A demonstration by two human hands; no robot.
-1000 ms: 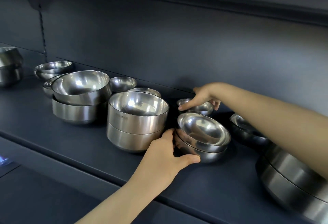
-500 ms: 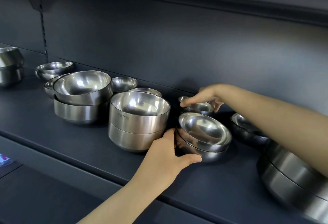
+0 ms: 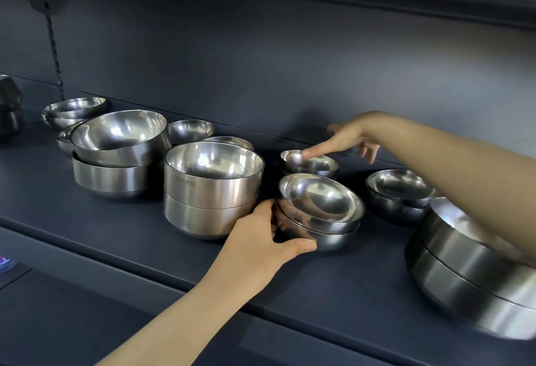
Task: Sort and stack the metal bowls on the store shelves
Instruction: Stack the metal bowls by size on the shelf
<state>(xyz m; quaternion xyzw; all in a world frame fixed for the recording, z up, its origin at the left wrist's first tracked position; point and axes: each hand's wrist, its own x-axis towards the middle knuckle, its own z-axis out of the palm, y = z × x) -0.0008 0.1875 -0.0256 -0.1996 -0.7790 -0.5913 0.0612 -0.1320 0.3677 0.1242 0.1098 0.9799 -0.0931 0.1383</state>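
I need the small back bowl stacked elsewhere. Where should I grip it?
Probably pinch the small bowl by its right rim, from above: its mouth faces up, the tilted pair in front blocks its side, and the right hand is right there.

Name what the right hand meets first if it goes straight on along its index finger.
The small bowl; the right hand has its index tip at the rim, touching or just short.

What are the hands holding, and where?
The left hand grips the lower stacked bowl by its side. The right hand holds nothing; one finger touches the small bowl.
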